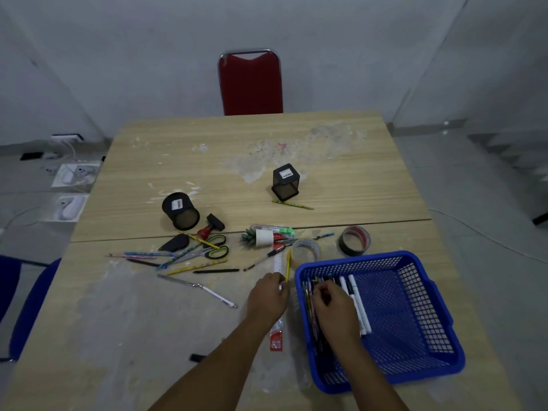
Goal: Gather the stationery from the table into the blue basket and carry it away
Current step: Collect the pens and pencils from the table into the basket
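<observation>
Lowest in the frame, two bare forearms reach up from the bottom edge over the worn wooden table (148, 321). The right hand (335, 312) is inside the blue basket (415, 366) at lower right, its fingers curled down onto a bundle of pens and pencils (311, 310) lying along the basket's left wall; whether they actually pinch one cannot be told. Two white markers (357, 304) lie in the basket just right of that hand.

The left hand (268, 298) sits just left of the basket, knuckles up, fingers bent over a clear ruler in a red-ended sleeve (276, 336) that runs up and down beneath it; the fingertips are at the ruler's edge, beside a yellow pencil (287, 266), but a firm grasp cannot be confirmed.

Left of centre lie a metal ruler and white pen (201, 287). Above them spread loose pencils (142, 256), green-handled scissors (213, 247), a red-knobbed stamp (210, 226) and a tipped black mesh cup (181, 212). At mid-frame sit a small pineapple-topped white pot (258, 237), a clear tape roll (307, 250) and a dark tape roll (354, 240) above the basket. Farther up stands a square black pen holder (285, 182) with a pencil (292, 204) just below it. A red chair (250, 83) stands at the table's far edge, top centre.
</observation>
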